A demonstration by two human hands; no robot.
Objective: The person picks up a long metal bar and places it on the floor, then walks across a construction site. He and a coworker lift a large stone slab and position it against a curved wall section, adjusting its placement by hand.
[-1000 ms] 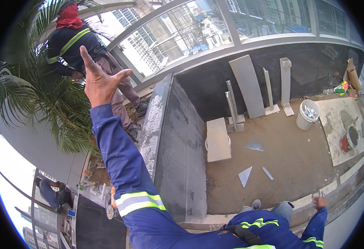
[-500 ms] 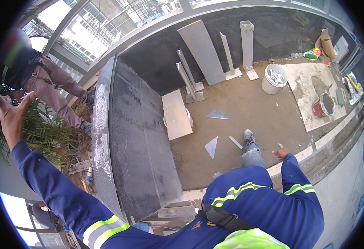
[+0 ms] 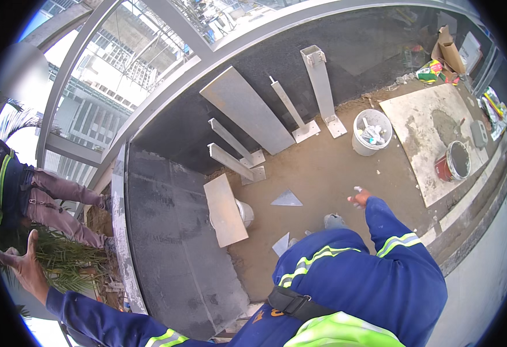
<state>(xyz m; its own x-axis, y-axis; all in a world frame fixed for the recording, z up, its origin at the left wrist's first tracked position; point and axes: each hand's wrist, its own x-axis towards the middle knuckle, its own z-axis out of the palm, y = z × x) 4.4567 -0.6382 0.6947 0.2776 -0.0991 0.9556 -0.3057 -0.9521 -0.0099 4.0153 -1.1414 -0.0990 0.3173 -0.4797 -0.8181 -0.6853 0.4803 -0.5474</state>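
Note:
Stretched far out to the left, my left hand [image 3: 26,270] is open, fingers spread and holding nothing visible. Beyond it are green plants [image 3: 71,254] and a low wall with a pale, rough top [image 3: 120,214]. My right hand [image 3: 358,199] hangs over the sandy floor with its fingers apart, holding nothing; whitish marks show on the fingertips. Nearest to it, farther off, stands a white bucket [image 3: 364,143] with white pieces inside. A grey triangular tile piece [image 3: 287,198] lies to its left. Another tile piece [image 3: 280,244] is partly hidden by my body.
A tile slab [image 3: 225,211] rests on a white bucket [image 3: 244,214]. Several metal posts [image 3: 320,81] and a long slab [image 3: 247,110] stand by the dark wall. A mortar-smeared board [image 3: 409,133] carries a red pail [image 3: 443,169]. Another person [image 3: 56,196] stands beyond the left wall.
My view has shifted, and my body has moved farther into the walled area. My left hand has come lower in view; the right has moved up and left. A narrow tile strip has gone from sight.

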